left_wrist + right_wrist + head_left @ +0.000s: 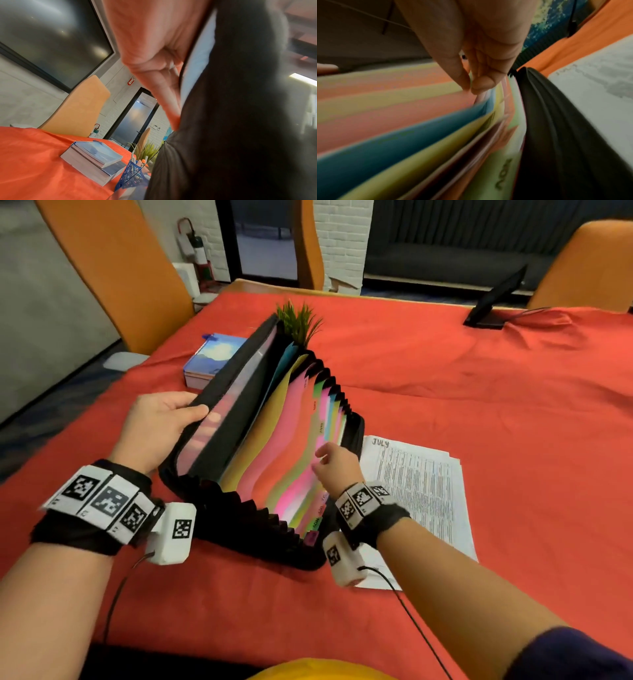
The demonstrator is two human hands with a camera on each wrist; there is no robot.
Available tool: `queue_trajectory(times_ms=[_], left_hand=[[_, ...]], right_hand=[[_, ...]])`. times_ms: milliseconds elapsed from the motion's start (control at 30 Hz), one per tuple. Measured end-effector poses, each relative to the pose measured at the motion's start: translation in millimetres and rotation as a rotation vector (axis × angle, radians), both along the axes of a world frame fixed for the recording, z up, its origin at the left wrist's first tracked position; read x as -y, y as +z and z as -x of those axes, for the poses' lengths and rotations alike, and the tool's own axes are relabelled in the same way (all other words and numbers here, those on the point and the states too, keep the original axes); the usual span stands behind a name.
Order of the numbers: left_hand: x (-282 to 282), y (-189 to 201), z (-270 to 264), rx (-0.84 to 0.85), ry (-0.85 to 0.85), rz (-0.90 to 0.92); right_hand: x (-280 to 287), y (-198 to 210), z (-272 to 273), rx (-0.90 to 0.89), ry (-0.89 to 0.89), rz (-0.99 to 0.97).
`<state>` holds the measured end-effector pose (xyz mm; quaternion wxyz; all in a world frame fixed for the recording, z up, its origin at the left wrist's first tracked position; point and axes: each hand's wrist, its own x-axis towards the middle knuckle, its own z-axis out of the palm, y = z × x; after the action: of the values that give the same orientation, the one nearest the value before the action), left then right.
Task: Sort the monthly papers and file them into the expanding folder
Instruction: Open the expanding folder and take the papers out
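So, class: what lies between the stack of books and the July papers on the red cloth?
In the head view, the open folder stands between the books and the papers, held by both hands.

Head view: evenly lit indoor scene, colours saturated, with soft shadows under the expanding folder [260,446] on the red tablecloth [479,392]. Wide-angle distortion bends the far table edge and the chairs at the corners. Detail is sharp at centre and softer toward the frame edges.

Left wrist view: bright, but the left hand [154,56] and the folder's black cover are close and out of focus. A wall screen [51,33] shows faint glare spots.

Right wrist view: dim and grainy. The coloured dividers [402,121] are smeared by motion blur, and the right hand [471,54] is soft.
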<state>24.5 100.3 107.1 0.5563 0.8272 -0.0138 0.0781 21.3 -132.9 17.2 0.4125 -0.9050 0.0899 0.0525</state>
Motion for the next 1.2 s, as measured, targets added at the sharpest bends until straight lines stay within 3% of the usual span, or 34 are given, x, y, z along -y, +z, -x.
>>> queue_trajectory(times_ms=[133, 300, 333, 467, 633, 867, 1033, 1200], left_hand=[[-1, 3, 4, 0.006, -0.012, 0.035], [-1, 5, 6, 0.022, 0.008, 0.057], [-2, 5, 6, 0.023, 0.011, 0.053], [-5, 5, 5, 0.024, 0.005, 0.055], [-3, 4, 8, 0.022, -0.01, 0.069], [-4, -1, 11, 0.01, -0.049, 0.074], [-12, -4, 14, 0.004, -0.022, 0.101], [-16, 2, 17, -0.024, -0.017, 0.154]], right_hand=[[-18, -7, -5, -0.059, -0.178, -0.219], [-33, 6, 4, 0.089, -0.265, -0.758], [-35, 4, 4, 0.083, -0.285, -0.735], [-35, -2, 2, -0.028, -0.237, -0.322], [-39, -2, -3, -0.228, -0.224, -0.102], [-33, -13, -13, -0.31, -0.222, -0.229], [-32, -18, -16, -0.287, -0.132, -0.088], [-38, -24, -20, -0.352, -0.139, -0.175]])
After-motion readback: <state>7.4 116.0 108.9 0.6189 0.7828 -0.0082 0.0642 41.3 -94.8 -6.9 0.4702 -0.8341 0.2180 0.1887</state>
